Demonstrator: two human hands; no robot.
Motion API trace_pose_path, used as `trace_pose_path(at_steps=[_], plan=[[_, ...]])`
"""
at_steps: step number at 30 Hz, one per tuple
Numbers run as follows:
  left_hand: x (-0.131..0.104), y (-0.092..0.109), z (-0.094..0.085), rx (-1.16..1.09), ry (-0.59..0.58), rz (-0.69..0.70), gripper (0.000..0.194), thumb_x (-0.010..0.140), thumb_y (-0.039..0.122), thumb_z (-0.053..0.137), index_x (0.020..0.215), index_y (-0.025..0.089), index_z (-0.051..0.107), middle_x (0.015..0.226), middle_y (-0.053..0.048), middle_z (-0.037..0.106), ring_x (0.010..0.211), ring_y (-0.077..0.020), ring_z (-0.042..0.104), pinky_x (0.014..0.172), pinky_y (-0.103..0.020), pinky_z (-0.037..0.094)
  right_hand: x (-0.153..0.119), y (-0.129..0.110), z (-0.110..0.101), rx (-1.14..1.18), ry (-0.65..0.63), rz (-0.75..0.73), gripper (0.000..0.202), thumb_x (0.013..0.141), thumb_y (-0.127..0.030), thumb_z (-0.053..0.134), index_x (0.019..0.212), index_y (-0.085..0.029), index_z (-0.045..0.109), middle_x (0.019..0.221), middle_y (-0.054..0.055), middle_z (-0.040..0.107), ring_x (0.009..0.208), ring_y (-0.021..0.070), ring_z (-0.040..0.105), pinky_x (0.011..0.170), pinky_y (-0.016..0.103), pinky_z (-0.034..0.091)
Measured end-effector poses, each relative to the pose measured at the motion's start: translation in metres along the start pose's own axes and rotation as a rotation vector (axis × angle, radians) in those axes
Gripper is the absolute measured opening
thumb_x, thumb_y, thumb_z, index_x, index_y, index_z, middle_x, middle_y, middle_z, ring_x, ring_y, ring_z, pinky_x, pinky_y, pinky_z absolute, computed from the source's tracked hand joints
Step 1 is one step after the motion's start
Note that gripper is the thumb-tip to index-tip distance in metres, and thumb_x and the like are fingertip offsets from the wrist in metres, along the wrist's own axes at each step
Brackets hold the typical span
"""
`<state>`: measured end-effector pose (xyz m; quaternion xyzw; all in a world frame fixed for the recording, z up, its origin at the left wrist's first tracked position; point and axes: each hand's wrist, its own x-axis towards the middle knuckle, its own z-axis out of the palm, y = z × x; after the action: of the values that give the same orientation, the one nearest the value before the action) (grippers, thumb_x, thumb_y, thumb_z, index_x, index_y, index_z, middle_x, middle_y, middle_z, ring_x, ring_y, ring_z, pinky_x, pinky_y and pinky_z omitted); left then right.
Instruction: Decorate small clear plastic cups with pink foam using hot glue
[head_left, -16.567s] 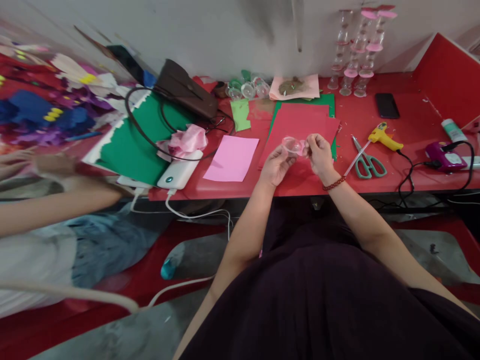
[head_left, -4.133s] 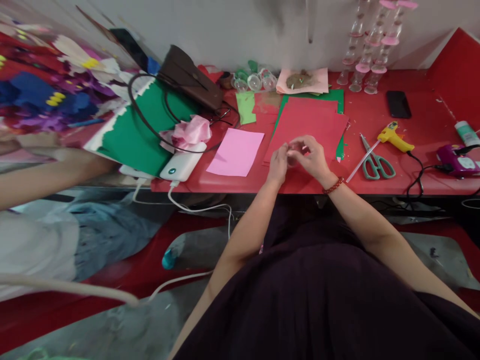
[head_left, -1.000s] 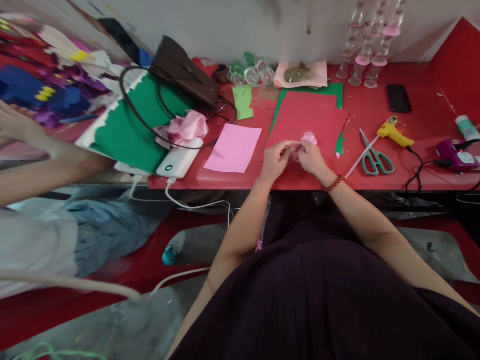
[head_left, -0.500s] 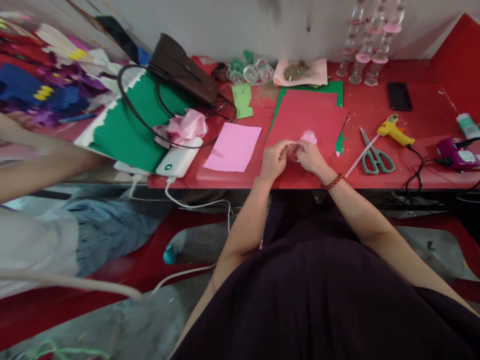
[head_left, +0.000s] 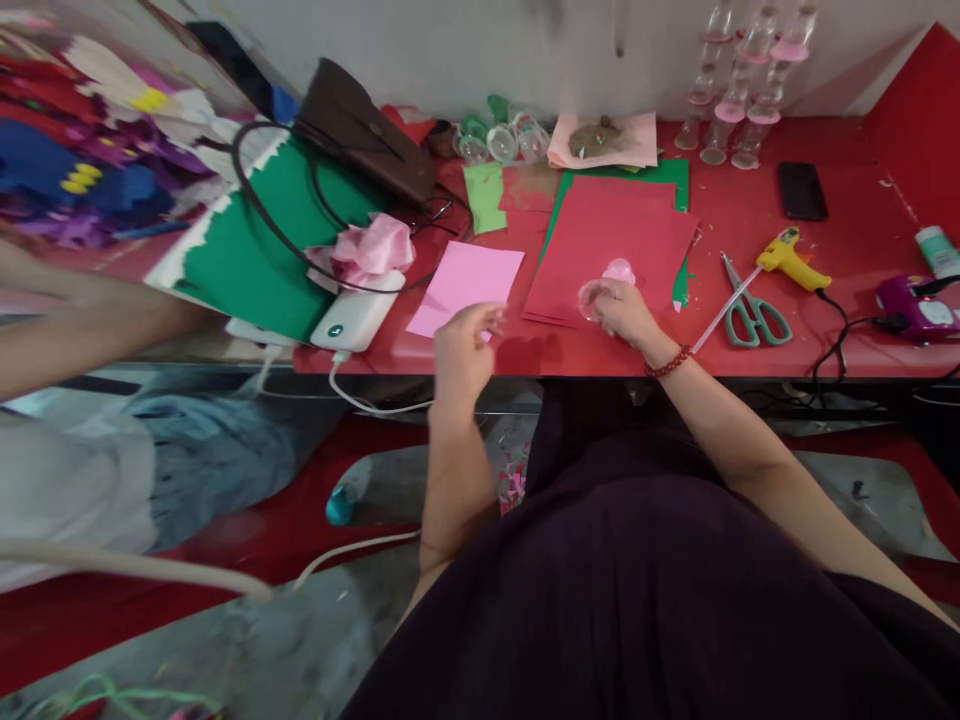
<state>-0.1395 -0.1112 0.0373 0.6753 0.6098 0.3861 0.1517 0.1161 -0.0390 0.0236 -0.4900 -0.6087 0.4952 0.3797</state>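
My right hand [head_left: 626, 315], with a red bead bracelet at the wrist, grips a small clear plastic cup [head_left: 588, 299] over the red paper sheets [head_left: 592, 225]. Right beside that cup is a pink rounded piece [head_left: 619, 270]; whether it is joined to the cup I cannot tell. My left hand [head_left: 465, 345] is apart from it, above the near edge of a pink paper sheet [head_left: 471, 280]. Its fingers are curled in towards the thumb, slightly blurred, and anything between them is too small to make out.
Scissors [head_left: 754, 312], a yellow glue gun [head_left: 795, 265] and a phone [head_left: 802, 191] lie to the right. Stacked clear cups [head_left: 727, 115] stand by the wall. Leftward are a white power bank [head_left: 360, 315], a brown case [head_left: 367, 135] and another person's arm [head_left: 90, 320].
My left hand has let go of the clear cup and moved left to the pink sheet. My right hand stays almost in place, still holding the cup.
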Motion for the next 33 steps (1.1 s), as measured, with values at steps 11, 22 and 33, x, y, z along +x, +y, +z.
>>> trace_pose_path(at_steps=[11,22,33], plan=[[-0.036,0.03,-0.017,0.285,-0.078,0.0,0.024,0.097,0.027,0.061,0.109,0.026,0.083,0.109,-0.008,0.085,0.1,-0.0291,0.08,0.097,-0.044,0.06,-0.003,0.0,0.001,-0.012,-0.022,-0.065,0.01,0.08,-0.016,0.05,0.08,-0.023,0.057,0.052,-0.006,0.049,0.04,0.0106,0.043,0.042,0.022,0.031],[0.03,0.046,0.087,0.257,-0.002,0.232,0.019,0.104,0.022,0.05,0.091,0.022,0.064,0.085,-0.01,0.075,0.08,-0.024,0.069,0.076,-0.037,0.05,-0.001,-0.001,0.0,-0.125,-0.004,-0.257,0.013,0.074,-0.027,0.052,0.081,-0.02,0.061,0.069,-0.002,0.054,0.066,0.0152,0.049,0.067,0.03,0.041],[0.053,0.025,0.098,-0.071,-0.021,0.397,0.031,0.108,0.033,0.037,0.083,0.025,0.052,0.079,-0.004,0.063,0.078,-0.021,0.062,0.078,-0.036,0.048,0.003,0.0,0.001,0.089,-0.081,-0.179,0.018,0.063,-0.026,0.046,0.073,-0.021,0.059,0.068,-0.001,0.054,0.066,0.0147,0.047,0.063,0.029,0.039]])
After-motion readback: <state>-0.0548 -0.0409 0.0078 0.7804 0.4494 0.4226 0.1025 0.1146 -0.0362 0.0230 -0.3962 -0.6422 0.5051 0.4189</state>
